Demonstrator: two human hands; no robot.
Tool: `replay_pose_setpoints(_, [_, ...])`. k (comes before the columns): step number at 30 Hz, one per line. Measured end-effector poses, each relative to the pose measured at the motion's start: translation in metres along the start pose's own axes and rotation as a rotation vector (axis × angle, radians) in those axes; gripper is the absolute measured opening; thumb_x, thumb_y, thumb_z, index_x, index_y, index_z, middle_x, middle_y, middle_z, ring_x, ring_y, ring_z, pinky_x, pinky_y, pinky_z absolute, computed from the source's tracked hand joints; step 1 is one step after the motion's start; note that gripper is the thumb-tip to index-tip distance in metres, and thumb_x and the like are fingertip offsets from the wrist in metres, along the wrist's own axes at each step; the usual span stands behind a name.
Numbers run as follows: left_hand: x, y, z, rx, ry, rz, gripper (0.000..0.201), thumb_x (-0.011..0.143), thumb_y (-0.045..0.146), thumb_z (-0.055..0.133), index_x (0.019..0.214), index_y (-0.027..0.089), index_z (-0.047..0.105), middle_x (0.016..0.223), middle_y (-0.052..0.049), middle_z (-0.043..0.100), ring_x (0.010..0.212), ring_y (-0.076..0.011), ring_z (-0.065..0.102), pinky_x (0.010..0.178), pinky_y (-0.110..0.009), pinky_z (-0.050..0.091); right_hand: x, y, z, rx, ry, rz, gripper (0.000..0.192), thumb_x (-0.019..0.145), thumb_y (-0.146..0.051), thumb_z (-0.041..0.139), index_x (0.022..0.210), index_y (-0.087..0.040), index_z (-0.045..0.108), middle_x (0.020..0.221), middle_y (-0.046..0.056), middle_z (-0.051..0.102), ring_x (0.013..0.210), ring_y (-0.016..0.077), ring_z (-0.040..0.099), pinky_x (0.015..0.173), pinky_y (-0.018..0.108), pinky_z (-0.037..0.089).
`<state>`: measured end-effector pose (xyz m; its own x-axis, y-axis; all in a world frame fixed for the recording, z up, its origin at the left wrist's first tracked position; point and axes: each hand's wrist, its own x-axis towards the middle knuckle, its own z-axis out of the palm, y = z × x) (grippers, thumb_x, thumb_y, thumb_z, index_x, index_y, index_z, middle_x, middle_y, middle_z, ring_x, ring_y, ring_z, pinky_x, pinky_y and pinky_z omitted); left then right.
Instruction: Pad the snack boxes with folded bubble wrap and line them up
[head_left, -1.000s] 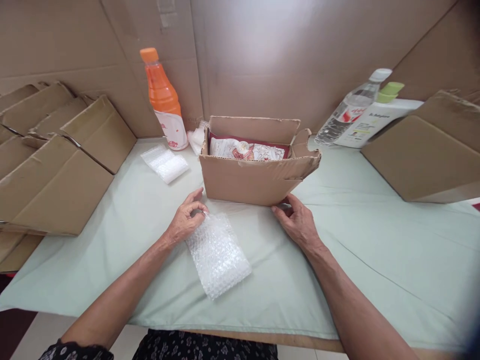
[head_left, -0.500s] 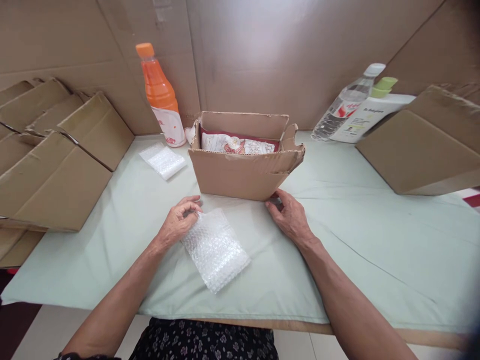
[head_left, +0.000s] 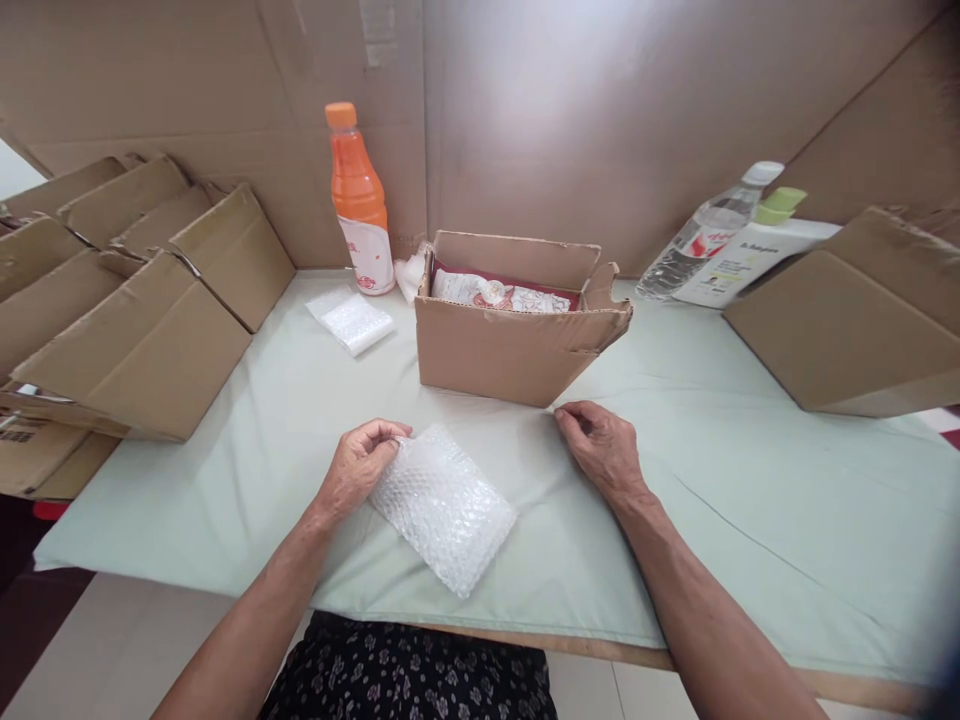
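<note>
A sheet of bubble wrap [head_left: 450, 515] lies at a slant on the cloth, and my left hand [head_left: 364, 465] pinches its upper left corner between thumb and fingers. Beyond it stands an open cardboard box [head_left: 502, 350], flaps up. Inside the box I see a white and red printed packet [head_left: 510, 294] with a dark red edge; its lower part is hidden. My right hand [head_left: 604, 455] rests on the table just below the box's near right corner, fingers curled together with nothing visible in them.
Several open cardboard boxes [head_left: 150, 350] crowd the left side. An orange drink bottle [head_left: 360, 200] and a second piece of bubble wrap [head_left: 351, 320] are at the back left. At the right are a clear bottle [head_left: 701, 240], a white tube [head_left: 750, 262] and another cardboard box [head_left: 840, 320].
My right hand has drawn back from the box's bottom corner and its fingers have curled in. My left hand has closed more firmly on the bubble wrap's corner. The view has shifted slightly left.
</note>
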<state>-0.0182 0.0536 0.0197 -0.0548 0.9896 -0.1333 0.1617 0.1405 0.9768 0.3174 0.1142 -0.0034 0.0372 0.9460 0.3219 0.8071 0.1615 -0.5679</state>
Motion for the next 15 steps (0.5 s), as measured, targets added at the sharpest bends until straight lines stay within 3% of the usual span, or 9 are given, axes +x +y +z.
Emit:
replay_pose_setpoints(5, [0.000, 0.005, 0.002, 0.011, 0.003, -0.015, 0.020, 0.074, 0.033, 0.063, 0.081, 0.017, 0.072, 0.104, -0.009, 0.077, 0.094, -0.0223, 0.069, 0.083, -0.031, 0.051, -0.006, -0.017, 0.002, 0.024, -0.101, -0.046, 0.030, 0.087, -0.043, 0.052, 0.074, -0.023, 0.069, 0.072, 0.005, 0.074, 0.067, 0.0225, 0.067, 0.071, 0.036, 0.050])
replay_pose_setpoints(15, [0.002, -0.001, -0.001, 0.046, -0.004, 0.013, 0.023, 0.079, 0.033, 0.059, 0.088, 0.017, 0.074, 0.090, -0.005, 0.075, 0.083, -0.0195, 0.065, 0.076, -0.029, 0.048, -0.031, -0.072, 0.026, 0.119, -0.356, -0.237, 0.021, 0.087, -0.038, 0.060, 0.094, -0.022, 0.071, 0.082, 0.004, 0.075, 0.079, 0.0220, 0.069, 0.085, 0.040, 0.046])
